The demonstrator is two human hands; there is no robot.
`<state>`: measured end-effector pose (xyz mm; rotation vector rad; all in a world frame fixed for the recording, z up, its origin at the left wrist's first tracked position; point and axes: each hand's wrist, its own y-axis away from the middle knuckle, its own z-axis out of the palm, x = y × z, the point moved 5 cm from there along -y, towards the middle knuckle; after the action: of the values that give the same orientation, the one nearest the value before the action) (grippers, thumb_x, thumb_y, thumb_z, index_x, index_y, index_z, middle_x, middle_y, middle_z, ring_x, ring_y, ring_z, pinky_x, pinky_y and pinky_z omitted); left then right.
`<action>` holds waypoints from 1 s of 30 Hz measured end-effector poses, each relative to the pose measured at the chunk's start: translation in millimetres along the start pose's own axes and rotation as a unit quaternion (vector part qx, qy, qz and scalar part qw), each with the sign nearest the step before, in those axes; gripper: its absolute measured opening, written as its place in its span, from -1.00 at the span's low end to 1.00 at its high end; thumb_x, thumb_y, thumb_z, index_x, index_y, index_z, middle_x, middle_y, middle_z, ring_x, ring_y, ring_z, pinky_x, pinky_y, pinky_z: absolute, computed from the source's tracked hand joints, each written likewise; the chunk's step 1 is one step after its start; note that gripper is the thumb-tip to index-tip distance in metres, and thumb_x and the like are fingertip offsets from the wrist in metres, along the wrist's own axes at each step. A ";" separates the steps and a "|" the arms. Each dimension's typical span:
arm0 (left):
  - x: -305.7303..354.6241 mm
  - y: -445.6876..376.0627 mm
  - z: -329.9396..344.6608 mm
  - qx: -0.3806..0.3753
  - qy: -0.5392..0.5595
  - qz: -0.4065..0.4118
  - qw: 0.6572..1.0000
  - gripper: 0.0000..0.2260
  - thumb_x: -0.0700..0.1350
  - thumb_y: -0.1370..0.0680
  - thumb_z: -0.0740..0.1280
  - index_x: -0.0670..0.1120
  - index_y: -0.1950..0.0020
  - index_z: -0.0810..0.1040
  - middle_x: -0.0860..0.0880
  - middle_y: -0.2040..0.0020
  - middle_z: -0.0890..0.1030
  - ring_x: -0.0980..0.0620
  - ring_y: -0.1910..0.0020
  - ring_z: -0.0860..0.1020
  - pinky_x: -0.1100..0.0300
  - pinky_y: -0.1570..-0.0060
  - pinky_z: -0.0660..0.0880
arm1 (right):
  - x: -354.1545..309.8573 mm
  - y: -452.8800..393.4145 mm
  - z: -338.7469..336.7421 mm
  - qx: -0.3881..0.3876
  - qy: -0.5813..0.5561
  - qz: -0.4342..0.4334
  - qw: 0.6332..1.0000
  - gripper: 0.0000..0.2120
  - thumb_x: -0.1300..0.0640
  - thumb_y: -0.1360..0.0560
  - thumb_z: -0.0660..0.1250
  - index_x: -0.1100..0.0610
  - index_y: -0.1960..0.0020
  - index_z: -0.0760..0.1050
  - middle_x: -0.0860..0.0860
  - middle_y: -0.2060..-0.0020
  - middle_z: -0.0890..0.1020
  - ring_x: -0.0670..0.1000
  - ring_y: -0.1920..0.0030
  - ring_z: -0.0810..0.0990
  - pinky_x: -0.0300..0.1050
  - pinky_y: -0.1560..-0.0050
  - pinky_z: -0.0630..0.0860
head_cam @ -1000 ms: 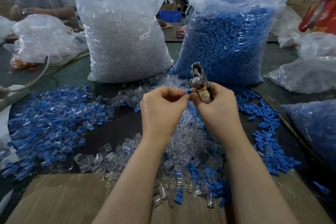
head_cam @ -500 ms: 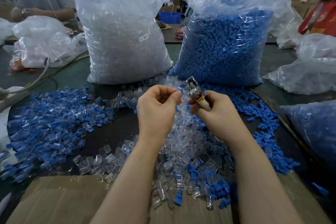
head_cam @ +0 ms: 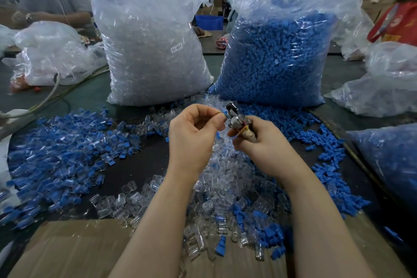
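My left hand (head_cam: 194, 135) pinches a small blue plastic piece (head_cam: 223, 115) between thumb and forefinger, right at the metal tip of a small tool. My right hand (head_cam: 264, 144) grips that metal tool (head_cam: 235, 118) by its taped handle, tip pointing up and away. Both hands hover above a heap of clear plastic caps (head_cam: 225, 178) in the middle of the dark table (head_cam: 144, 165). Loose blue pieces (head_cam: 327, 165) lie to the right, and a spread of blue-and-clear pieces (head_cam: 63, 156) covers the left side.
A tall bag of clear caps (head_cam: 153, 52) and a tall bag of blue pieces (head_cam: 279, 56) stand behind the hands. More bags sit at the right (head_cam: 388, 88) and left (head_cam: 52, 56). Cardboard (head_cam: 72, 253) lies at the near edge. A person (head_cam: 49, 0) works at the far left.
Both hands have drifted slightly down and apart then closed in again; the tool's tip has tilted left toward the blue piece in my left fingers.
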<state>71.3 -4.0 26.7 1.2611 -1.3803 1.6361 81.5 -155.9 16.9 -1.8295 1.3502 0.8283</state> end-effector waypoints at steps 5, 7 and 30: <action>0.8 -0.7 -0.3 -0.018 0.014 0.009 1.000 -0.88 -0.29 -0.49 0.44 -0.09 0.17 0.62 -0.04 0.25 0.68 0.03 0.21 0.66 0.20 0.09 0.61 | -0.4 -0.7 0.5 0.006 0.016 0.003 1.000 -0.74 0.00 -0.33 0.21 0.10 0.07 0.53 0.16 0.21 0.62 0.23 0.18 0.54 0.18 0.14 0.52; 0.9 -0.8 -0.4 -0.019 0.019 0.010 1.000 -0.90 -0.29 -0.49 0.44 -0.11 0.16 0.62 -0.06 0.24 0.68 0.02 0.21 0.66 0.20 0.09 0.61 | 0.7 -0.3 0.1 0.010 0.024 0.000 1.000 -0.81 0.07 -0.35 0.23 0.10 0.09 0.52 0.15 0.23 0.61 0.20 0.25 0.50 0.11 0.23 0.49; -48.7 -4.5 -78.7 0.310 0.480 -0.275 0.774 -0.92 -0.21 -0.53 0.39 -0.17 -0.01 0.58 -0.05 0.27 0.71 0.12 0.28 0.70 0.31 0.27 0.60 | 28.9 -3.8 -23.4 0.181 0.131 0.057 0.973 -0.78 0.03 -0.52 0.30 0.07 0.26 0.41 0.01 0.38 0.52 0.04 0.33 0.48 -0.09 0.39 0.26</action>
<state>71.1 78.1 -16.3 0.7589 0.1746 1.8828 94.4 -189.4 6.6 -1.6216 1.6622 0.3683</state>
